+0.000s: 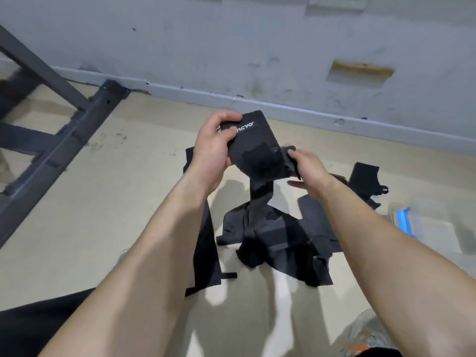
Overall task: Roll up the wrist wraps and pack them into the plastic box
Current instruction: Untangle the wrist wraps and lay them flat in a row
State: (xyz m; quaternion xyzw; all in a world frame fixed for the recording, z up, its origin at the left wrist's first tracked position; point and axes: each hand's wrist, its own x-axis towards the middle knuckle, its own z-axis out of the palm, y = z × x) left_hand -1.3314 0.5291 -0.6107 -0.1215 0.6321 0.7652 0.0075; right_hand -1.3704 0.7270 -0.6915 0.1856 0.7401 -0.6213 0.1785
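One black wrist wrap (257,148) is held above the floor (116,202). The left hand (211,148) has its fingers (226,116) curled round the labelled end, and the right hand (309,168) pinches the wrap's edge. More wraps (270,235) lie tangled below, too overlapped to count. One blurred plastic box (422,228) sits to the right.

Your left hand (213,148) and right hand (309,168) are bare; left forearm (144,253) and right forearm (381,243) bare too, right to the frame edge. Bottom left: plain black garment (38,328) over your leg. Bottom right: mottled grey piece (368,328), shoe or trouser leg, can't tell which, with a small orange mark (360,347) and a black strip (378,353) under it
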